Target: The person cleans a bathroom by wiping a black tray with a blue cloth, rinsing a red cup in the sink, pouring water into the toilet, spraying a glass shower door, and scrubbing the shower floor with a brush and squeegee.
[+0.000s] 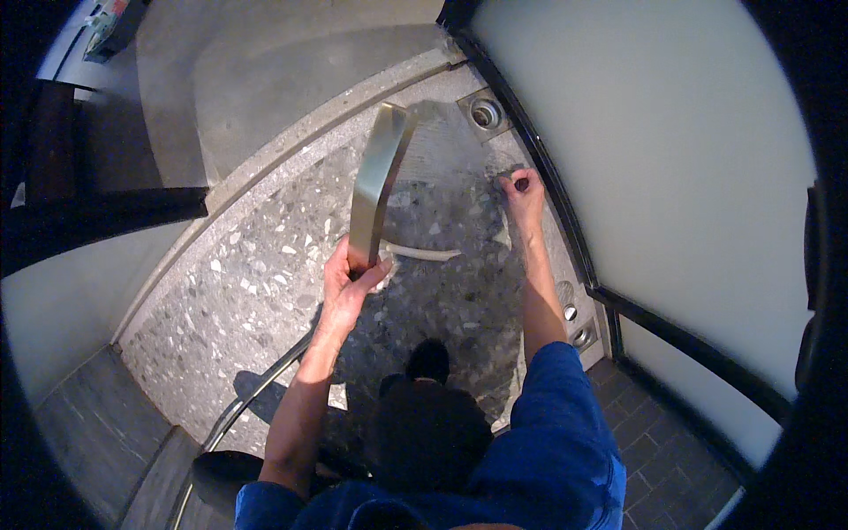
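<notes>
My left hand grips the lower end of a long brushed-metal piece, a flat bar with a bend midway, held tilted upright above a terrazzo surface. A short pale curved tube-like piece extends to the right from beside my left thumb. My right hand is low beside the black frame at the right, thumb and fingertips curled together. A dark spot shows inside the curl; whether it is an object or a gap is unclear. Just beyond that hand, a square metal fitting has a round opening.
Frosted panels in a black frame line the right side. Another square metal fitting sits near my right forearm. A raised stone curb borders the terrazzo. At lower left, a thin metal tube runs along. My dark shoe is below.
</notes>
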`<control>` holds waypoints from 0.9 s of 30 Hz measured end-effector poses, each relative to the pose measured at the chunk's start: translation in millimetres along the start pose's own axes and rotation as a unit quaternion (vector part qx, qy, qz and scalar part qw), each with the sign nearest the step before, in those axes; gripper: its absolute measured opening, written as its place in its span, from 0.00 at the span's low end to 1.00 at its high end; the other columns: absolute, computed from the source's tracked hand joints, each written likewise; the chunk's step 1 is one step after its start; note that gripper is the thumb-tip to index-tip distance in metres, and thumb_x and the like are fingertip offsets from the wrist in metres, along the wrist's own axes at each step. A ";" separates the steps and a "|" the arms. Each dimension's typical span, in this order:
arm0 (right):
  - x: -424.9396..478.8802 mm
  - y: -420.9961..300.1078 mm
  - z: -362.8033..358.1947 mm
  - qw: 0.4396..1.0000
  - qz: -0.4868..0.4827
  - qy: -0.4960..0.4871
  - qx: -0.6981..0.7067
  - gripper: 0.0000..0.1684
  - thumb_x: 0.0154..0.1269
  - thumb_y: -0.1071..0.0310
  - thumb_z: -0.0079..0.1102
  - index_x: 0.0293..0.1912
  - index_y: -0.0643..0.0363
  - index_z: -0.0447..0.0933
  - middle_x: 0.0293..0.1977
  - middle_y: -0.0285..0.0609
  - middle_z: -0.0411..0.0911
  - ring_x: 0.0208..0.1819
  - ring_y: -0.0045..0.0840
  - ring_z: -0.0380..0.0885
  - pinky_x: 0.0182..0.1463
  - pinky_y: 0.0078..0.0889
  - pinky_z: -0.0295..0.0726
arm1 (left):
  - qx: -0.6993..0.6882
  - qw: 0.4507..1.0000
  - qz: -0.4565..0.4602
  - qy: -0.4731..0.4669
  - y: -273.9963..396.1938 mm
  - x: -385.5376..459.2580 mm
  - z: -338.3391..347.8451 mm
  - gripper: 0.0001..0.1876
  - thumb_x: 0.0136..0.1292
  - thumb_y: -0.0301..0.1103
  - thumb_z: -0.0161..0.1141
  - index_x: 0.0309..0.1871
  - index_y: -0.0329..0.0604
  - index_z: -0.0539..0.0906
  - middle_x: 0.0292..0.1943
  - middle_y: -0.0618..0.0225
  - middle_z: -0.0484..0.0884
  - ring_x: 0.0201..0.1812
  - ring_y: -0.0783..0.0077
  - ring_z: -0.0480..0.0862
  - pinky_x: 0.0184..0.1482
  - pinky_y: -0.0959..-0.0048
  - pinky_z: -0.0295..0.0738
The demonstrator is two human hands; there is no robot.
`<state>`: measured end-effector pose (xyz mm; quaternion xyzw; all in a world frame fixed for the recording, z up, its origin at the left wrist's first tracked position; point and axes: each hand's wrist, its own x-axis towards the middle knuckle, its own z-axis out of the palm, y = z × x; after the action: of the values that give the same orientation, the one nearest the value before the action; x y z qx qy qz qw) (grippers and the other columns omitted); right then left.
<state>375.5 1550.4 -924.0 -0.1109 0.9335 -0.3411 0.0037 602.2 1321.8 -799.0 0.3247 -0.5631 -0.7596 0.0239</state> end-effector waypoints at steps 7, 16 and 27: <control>-86.9 -88.3 9.5 0.970 -0.182 -0.152 -0.053 0.20 0.50 0.60 0.64 0.40 0.58 0.73 0.43 0.44 0.70 0.46 0.38 0.69 0.45 0.38 0.72 | -0.009 0.998 0.038 0.044 2.6 -12.8 -22.0 0.11 0.53 0.25 0.61 0.38 0.41 0.72 0.20 0.78 0.70 0.21 0.86 0.67 0.23 0.84 0.61; -91.2 -76.6 0.5 0.982 -0.044 -0.179 -0.046 0.13 0.63 0.59 0.46 0.37 0.60 0.71 0.26 0.54 0.74 0.28 0.42 0.74 0.31 0.42 0.73 | -0.006 0.996 0.064 0.062 11.2 -28.8 -38.1 0.09 0.53 0.25 0.61 0.34 0.43 0.71 0.19 0.79 0.70 0.20 0.87 0.65 0.23 0.85 0.60; 112.1 -55.1 -0.3 0.933 0.194 -0.302 -0.009 0.12 0.49 0.71 0.48 0.17 0.68 0.74 0.15 0.53 0.74 0.15 0.34 0.75 0.17 0.35 0.70 | 0.016 0.997 0.054 0.049 22.2 -29.0 -16.9 0.11 0.51 0.25 0.63 0.33 0.43 0.71 0.19 0.80 0.68 0.20 0.87 0.65 0.22 0.84 0.59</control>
<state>277.4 1486.1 -881.0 -0.0256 0.8946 -0.2761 0.3505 626.6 1311.2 -768.8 0.3312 -0.5900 -0.7311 0.0876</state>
